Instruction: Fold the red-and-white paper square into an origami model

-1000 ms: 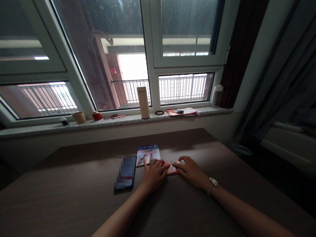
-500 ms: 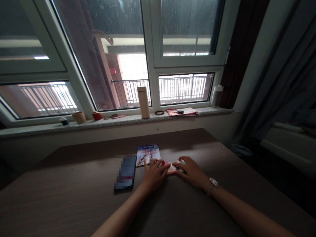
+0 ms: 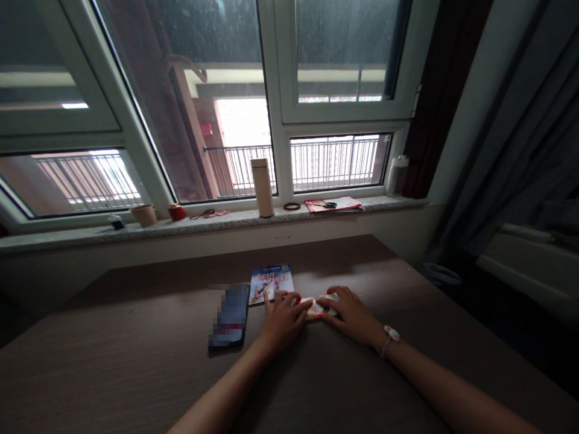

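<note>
"So, where's the patterned paper (image 3: 313, 309)?"
"On the table (image 3: 136, 337), nearer the far right corner than the far left, between the left hand (image 3: 281, 319) and right hand (image 3: 351, 314)."
"And the grip?"
"Both touch the paper; whether either pinches it, I cannot tell."
"What's nearby?"
"A booklet (image 3: 270, 278) toward the far edge, a phone (image 3: 231, 318) leftward."

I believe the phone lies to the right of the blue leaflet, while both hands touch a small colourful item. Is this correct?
Not quite: the head view shows the phone to the left of the blue leaflet. The left hand and right hand do touch the small colourful item.
</note>
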Action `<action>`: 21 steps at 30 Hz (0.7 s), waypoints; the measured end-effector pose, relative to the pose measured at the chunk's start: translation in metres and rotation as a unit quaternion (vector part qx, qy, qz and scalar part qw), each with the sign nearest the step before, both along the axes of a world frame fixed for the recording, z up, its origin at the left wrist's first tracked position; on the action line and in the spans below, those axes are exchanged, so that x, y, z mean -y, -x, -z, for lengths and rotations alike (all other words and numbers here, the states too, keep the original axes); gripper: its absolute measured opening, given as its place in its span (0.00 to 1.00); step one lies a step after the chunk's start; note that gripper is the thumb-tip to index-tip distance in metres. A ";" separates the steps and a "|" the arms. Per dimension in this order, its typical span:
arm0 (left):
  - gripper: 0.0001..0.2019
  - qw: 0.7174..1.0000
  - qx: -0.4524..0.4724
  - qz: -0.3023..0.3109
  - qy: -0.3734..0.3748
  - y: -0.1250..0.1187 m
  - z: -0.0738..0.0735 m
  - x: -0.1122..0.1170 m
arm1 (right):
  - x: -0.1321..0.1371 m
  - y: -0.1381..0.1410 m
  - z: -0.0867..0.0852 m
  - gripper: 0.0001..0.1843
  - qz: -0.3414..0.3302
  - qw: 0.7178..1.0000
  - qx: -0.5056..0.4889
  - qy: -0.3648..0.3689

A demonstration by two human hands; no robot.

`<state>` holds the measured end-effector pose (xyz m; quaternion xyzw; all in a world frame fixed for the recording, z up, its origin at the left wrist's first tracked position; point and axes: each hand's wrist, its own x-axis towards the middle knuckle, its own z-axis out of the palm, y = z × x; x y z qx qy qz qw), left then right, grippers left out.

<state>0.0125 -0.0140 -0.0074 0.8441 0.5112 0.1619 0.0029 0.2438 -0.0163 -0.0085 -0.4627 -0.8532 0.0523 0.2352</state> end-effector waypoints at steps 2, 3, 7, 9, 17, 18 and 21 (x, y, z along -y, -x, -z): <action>0.16 1.000 -0.001 -0.001 0.001 0.000 0.000 0.000 | 0.000 0.000 0.000 0.21 -0.002 1.000 0.002 0.003; 0.16 1.000 -0.002 -0.001 0.002 0.000 0.000 0.000 | 0.000 0.000 0.000 0.21 -0.002 1.000 0.002 0.003; 0.16 1.000 -0.005 -0.001 0.005 0.000 -0.002 0.000 | 0.001 0.000 -0.001 0.21 0.002 1.000 0.003 0.000; 0.16 1.000 -0.005 -0.001 0.004 0.000 -0.002 0.001 | 0.001 0.000 -0.001 0.21 0.003 1.000 0.005 0.000; 0.16 1.000 -0.006 -0.001 0.007 0.000 -0.003 0.000 | 0.000 0.001 -0.001 0.21 0.004 1.000 0.011 -0.002; 0.16 1.000 -0.006 -0.001 0.007 0.000 -0.003 0.000 | 0.000 0.001 -0.001 0.21 0.002 1.000 0.011 -0.002; 0.16 1.000 -0.007 -0.001 0.002 0.000 -0.001 -0.001 | 0.001 0.001 -0.001 0.22 0.002 1.000 0.011 -0.002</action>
